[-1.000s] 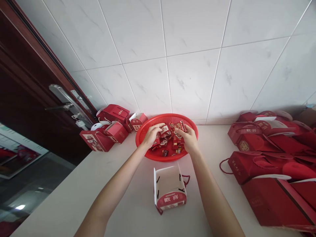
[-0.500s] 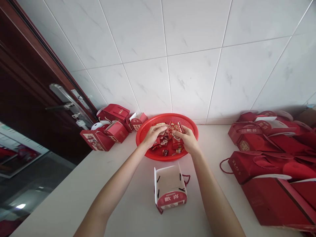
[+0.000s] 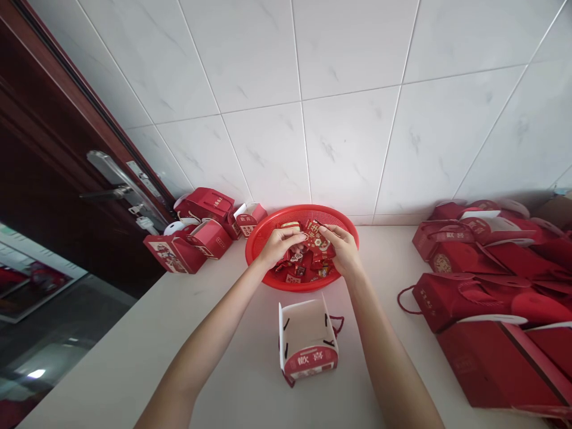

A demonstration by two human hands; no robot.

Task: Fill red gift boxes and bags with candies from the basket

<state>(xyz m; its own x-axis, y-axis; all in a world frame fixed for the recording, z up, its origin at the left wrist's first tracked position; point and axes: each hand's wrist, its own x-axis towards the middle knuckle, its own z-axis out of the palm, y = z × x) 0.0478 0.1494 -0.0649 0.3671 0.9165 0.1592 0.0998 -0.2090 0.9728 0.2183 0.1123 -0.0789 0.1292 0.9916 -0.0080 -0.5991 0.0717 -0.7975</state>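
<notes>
Over the red plastic basket point(image 3: 257, 241), both of my hands are among wrapped sweets. My right hand point(image 3: 343, 249) pinches a red snack packet point(image 3: 316, 235) with gold lettering by its right side. My left hand point(image 3: 277, 246) is closed, thumb and fingers together at the packet's left edge; whether it grips this packet or a smaller sweet behind it is hard to make out. Below them in the basket lie several small wrapped sweets point(image 3: 295, 277), mostly red. Nearer to me, an open red and white gift box point(image 3: 310, 360) with a cord handle stands between my forearms.
Several folded red gift boxes point(image 3: 179, 253) stand at the left, beside a dark door with a metal handle point(image 3: 111, 192). A large pile of red boxes point(image 3: 487, 357) covers the right of the white table point(image 3: 227, 369). A tiled wall point(image 3: 348, 149) rises behind.
The red packet has turned and tilted between my hands. My right fingers have shifted up along its edge, and more sweets show in the basket below. The gift box has not moved.
</notes>
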